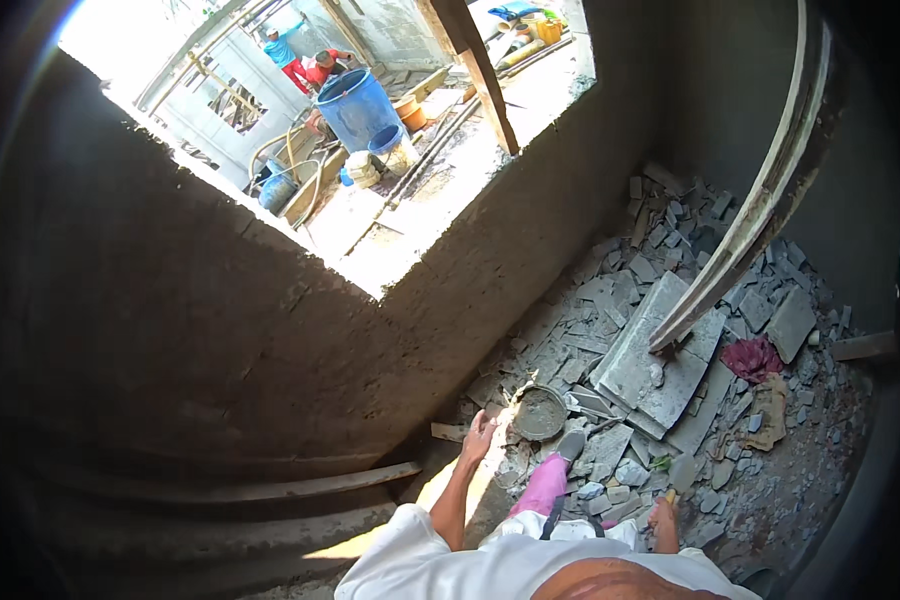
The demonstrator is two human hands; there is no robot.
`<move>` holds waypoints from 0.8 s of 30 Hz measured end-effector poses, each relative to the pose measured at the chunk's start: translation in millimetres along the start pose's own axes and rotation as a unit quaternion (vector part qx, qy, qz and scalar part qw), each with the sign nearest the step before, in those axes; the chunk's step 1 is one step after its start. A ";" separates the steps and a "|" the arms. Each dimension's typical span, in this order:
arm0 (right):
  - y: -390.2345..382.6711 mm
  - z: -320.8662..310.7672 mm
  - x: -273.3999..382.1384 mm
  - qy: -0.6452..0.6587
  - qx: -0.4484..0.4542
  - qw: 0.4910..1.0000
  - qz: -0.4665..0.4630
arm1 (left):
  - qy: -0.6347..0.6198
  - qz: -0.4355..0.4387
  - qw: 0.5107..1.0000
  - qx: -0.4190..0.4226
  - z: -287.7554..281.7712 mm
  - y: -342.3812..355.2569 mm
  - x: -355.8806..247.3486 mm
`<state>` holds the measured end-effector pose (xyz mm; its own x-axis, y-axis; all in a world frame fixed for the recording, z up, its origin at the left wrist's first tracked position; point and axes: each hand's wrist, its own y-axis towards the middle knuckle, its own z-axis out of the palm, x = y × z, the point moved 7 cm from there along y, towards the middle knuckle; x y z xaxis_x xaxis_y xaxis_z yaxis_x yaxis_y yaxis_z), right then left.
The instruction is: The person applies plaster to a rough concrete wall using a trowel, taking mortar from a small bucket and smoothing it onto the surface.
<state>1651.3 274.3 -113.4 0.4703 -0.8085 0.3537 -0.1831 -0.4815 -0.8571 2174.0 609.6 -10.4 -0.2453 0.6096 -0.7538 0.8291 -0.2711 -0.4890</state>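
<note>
My left hand [479, 437] is raised beside the wall with its fingers stretched out and nothing in it. Just to its right, a round dark bucket [563, 402] of wet grey mortar [538, 414] sits on the rubble. Low on the right, my right hand [662, 516] is closed around the handle of a trowel [682, 471]. The blade points away from me, over broken pieces of block. Between my hands, my pink trouser leg [542, 487] and a grey shoe [571, 444] stand on the debris.
Broken rubble [610, 290] covers the floor around stacked concrete slabs [660, 350]. A wooden post [745, 235] leans down onto them. A magenta bag [751, 358] lies to the right. Beyond the wall opening are a blue drum [358, 112] and two people [322, 68]. A plank [320, 487] runs at left.
</note>
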 end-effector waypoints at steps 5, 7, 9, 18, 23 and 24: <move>-77.2 73.7 98.2 0.026 0.107 0.985 -0.134 | 0.154 -0.175 0.972 -0.006 -47.8 -9.6 38.3; -101.4 64.0 147.4 0.095 0.066 0.973 -0.199 | 0.072 -0.113 0.989 -0.058 -48.6 -16.1 -10.3; -139.8 36.2 219.2 0.152 -0.038 0.926 -0.344 | -0.016 0.000 0.981 -0.192 -84.9 -19.3 -66.6; -458.7 -124.8 582.7 0.193 -0.312 0.545 -0.754 | 0.242 0.460 0.582 -0.626 -374.1 -102.2 -451.3; -577.8 -127.2 669.4 0.106 -0.507 0.311 -0.797 | 0.360 0.459 0.379 -0.718 -419.6 -186.5 -585.1; -583.4 -131.3 688.9 0.051 -0.609 0.266 -0.745 | 0.387 0.430 0.353 -0.735 -423.2 -190.3 -599.0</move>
<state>1968.8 -46.2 679.4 0.7898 0.6129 0.0222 -0.0323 0.0054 0.9995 2375.7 611.3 719.9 0.1537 0.9480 0.2788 -0.0656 -0.2718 0.9601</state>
